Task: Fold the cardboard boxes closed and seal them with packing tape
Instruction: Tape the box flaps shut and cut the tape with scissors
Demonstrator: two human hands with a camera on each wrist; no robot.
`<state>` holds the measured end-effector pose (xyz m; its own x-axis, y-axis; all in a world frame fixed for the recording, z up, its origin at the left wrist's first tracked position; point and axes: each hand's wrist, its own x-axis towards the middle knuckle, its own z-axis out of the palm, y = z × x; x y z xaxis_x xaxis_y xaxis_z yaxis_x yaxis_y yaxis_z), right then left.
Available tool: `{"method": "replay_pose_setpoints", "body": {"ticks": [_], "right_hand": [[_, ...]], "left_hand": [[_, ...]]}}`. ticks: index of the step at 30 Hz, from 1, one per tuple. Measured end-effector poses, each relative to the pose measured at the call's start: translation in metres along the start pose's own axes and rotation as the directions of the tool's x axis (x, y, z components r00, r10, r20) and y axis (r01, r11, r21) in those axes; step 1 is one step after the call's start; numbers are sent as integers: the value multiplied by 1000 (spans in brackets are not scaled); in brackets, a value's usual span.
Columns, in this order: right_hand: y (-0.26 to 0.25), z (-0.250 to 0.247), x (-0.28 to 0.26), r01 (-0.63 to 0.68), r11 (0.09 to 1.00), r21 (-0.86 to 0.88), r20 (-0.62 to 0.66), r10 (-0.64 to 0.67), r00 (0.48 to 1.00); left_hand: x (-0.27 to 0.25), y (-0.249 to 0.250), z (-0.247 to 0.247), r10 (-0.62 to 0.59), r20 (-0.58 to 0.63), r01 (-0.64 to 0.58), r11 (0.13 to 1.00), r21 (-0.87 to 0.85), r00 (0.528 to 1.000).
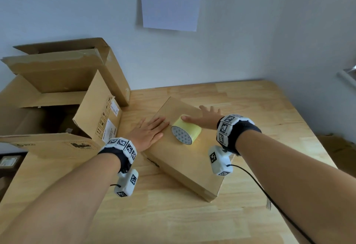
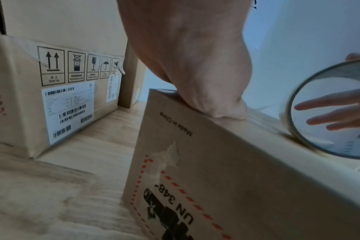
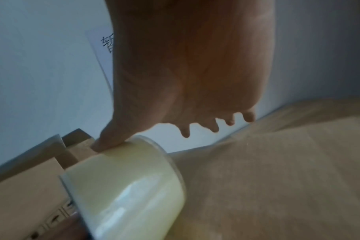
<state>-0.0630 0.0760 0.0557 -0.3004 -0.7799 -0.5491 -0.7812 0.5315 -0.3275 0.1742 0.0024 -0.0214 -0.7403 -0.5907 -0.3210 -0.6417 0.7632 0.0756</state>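
Observation:
A flat, closed cardboard box [image 1: 185, 159] lies slantwise on the wooden table [image 1: 192, 220]. A roll of pale yellow packing tape [image 1: 186, 129] stands on its edge on the box's top. My left hand [image 1: 148, 133] lies flat with straight fingers on the top's left part, just left of the roll. My right hand [image 1: 207, 117] is spread open behind the roll, with only its thumb touching the roll's upper rim. The left wrist view shows the left hand [image 2: 195, 65] pressing the box [image 2: 236, 178] near its edge, beside the roll [image 2: 343, 147]. In the right wrist view the thumb rests on the roll [image 3: 129, 186].
A large open cardboard box [image 1: 57, 109] with raised flaps and shipping labels stands at the table's left, close to the small box. More folded cardboard [image 1: 67, 64] leans on the wall behind it. A sheet of paper [image 1: 170, 1] hangs on the wall. A black cable [image 1: 269, 195] trails from my right wrist.

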Motion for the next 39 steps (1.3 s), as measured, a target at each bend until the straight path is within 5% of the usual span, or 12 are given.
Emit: {"method": "replay_pose_setpoints", "body": {"ticks": [5, 8, 10, 12, 15, 18, 22, 25, 35, 39], "right_hand": [[-5, 0, 13, -56, 992, 116, 135, 40, 990], [-8, 2, 14, -62, 989, 138, 136, 43, 990], [-7, 2, 14, -51, 992, 112, 132, 36, 991], [-4, 3, 15, -40, 994, 103, 129, 26, 991], [-4, 7, 13, -30, 997, 70, 114, 22, 993], [-3, 12, 9, -22, 997, 69, 102, 15, 995], [-3, 12, 8, -18, 994, 112, 115, 5, 993], [-9, 17, 11, -9, 992, 128, 92, -3, 996], [-45, 24, 32, -111, 993, 42, 117, 105, 988], [-50, 40, 78, -121, 992, 14, 151, 118, 981]], "left_hand": [[0, 4, -4, -235, 47, 240, 958, -156, 971], [-4, -2, -16, -500, 211, 542, 792, -281, 840], [-15, -2, -23, -554, 387, 665, 696, -272, 738], [-25, 5, -25, -527, 547, 758, 505, -414, 650], [-28, 18, -20, -467, 599, 677, -1, -736, 650], [-26, 27, -17, -528, 546, 557, -158, -815, 650], [-20, 23, -15, -612, 478, 500, -151, -853, 630], [-13, 17, -22, -645, 383, 479, -30, -877, 661], [14, -6, -44, -542, 24, 470, 705, -530, 840], [22, -15, -57, -356, 86, 365, 885, -290, 931]]}}
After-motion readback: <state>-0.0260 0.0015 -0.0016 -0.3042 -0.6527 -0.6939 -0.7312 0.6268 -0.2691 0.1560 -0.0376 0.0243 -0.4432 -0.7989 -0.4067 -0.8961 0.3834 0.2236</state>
